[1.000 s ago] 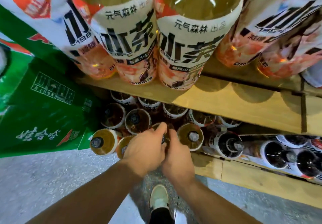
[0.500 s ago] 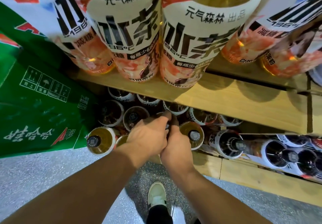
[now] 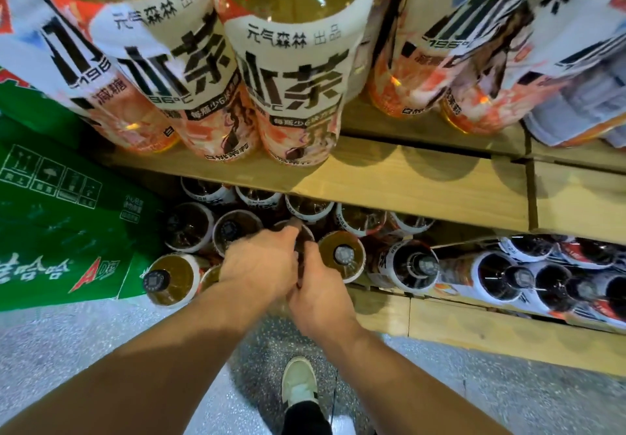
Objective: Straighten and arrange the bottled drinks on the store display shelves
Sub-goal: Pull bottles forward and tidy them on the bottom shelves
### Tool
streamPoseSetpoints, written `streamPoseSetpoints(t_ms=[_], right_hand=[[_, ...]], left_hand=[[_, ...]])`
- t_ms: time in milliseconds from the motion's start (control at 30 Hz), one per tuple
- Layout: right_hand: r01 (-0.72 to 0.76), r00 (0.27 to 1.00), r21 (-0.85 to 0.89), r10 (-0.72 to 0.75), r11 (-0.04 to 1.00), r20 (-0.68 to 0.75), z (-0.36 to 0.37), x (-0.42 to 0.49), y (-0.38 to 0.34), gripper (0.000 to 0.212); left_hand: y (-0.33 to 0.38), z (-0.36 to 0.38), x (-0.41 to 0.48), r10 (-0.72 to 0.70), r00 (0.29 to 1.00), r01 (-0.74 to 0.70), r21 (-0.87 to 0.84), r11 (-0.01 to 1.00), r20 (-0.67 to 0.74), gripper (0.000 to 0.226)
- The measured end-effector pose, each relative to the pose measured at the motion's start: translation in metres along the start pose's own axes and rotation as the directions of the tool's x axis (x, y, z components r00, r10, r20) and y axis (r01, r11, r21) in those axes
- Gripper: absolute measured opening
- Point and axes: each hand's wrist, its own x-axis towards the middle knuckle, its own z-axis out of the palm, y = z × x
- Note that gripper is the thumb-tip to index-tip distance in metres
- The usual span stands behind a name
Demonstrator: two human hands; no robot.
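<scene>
Left hand (image 3: 261, 265) and right hand (image 3: 321, 294) have reached deeper, fingers (image 3: 288, 233) gripping a white-labelled brown tea bottle (image 3: 307, 236).

Not much of the person in shot tbh, just two arms and one foot. The left forearm (image 3: 152, 360) and right forearm (image 3: 399, 367) are bare from the near edge right up to the wrists, and the left hand (image 3: 261, 265) and right hand (image 3: 321, 295) are bare too. Down at the near centre there's a single shoe (image 3: 299, 384): a low sneaker in a pale, creamy grey-green with a rounded toe and a lighter rim around the sole. Coming out of it is a black trouser leg (image 3: 306, 417), or maybe a sock, hard to say. Lacing is too blurry to make out.
</scene>
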Motion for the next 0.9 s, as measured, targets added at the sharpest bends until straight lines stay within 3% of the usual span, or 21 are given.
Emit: streamPoseSetpoints(t_ms=[167,300,433,533,667,900], right_hand=[[0.1,0.994,0.044,-0.099,0.994,-0.036,-0.024,-0.022,-0.002,0.045],[0.109,0.99,-0.131,-0.119,0.985,-0.069,-0.061,-0.038,0.014,0.047],[0.019,0.988,-0.423,-0.082,0.906,-0.131,-0.106,-0.049,0.05,0.038],[-0.109,0.992,-0.532,0.054,0.84,-0.117,-0.129,-0.043,0.082,0.039],[-0.141,0.987,-0.473,0.162,0.87,0.004,-0.133,-0.03,0.105,0.043],[-0.085,0.996,-0.409,0.078,0.909,-0.035,-0.115,-0.034,0.123,0.045]], left_hand=[[0.023,-0.009,-0.015,0.059,0.984,-0.054,0.035,0.998,-0.168,0.025],[0.053,-0.01,-0.027,0.133,0.968,-0.134,0.009,0.991,-0.211,0.025],[0.095,-0.001,-0.031,0.197,0.971,-0.197,0.018,0.98,-0.132,0.031],[0.122,0.01,-0.028,0.224,0.974,-0.221,0.051,0.974,-0.045,0.034],[0.145,0.021,-0.026,0.231,0.972,-0.234,0.076,0.969,0.047,0.04],[0.155,0.037,-0.019,0.212,0.971,-0.224,0.109,0.968,0.109,0.046]])
